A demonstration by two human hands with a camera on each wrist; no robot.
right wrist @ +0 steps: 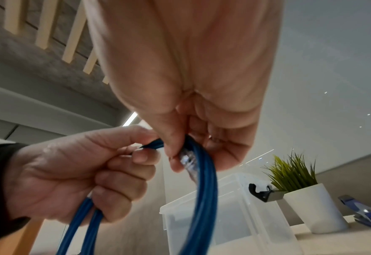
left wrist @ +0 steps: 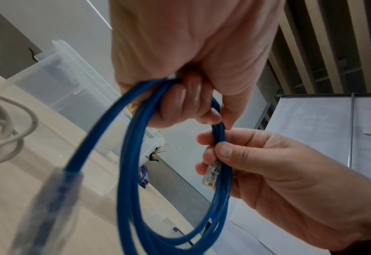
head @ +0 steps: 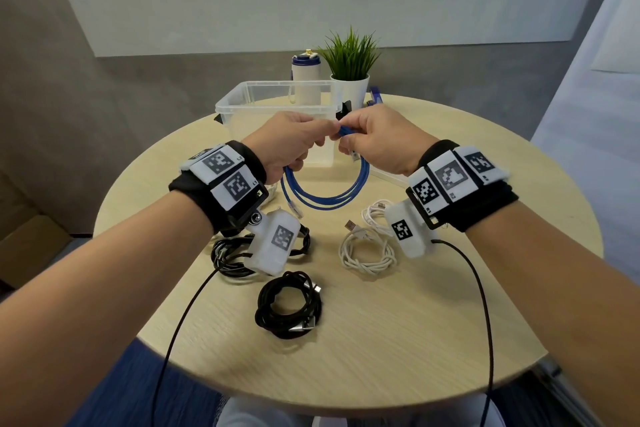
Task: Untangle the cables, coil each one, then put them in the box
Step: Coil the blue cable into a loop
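Standing near the tabletop's (head: 415,322) far edge, the box (head: 277,104) sits behind both hands. Left hand (head: 287,146) and right hand (head: 377,142) each pinch the coiled blue cable (head: 322,199) above the tabletop's middle; a black coil (head: 287,305) and a white coil (head: 367,253) lie nearer.

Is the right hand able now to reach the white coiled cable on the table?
Probably not yet: the right hand pinches the blue cable together with the left hand. The white cable lies uncovered below.
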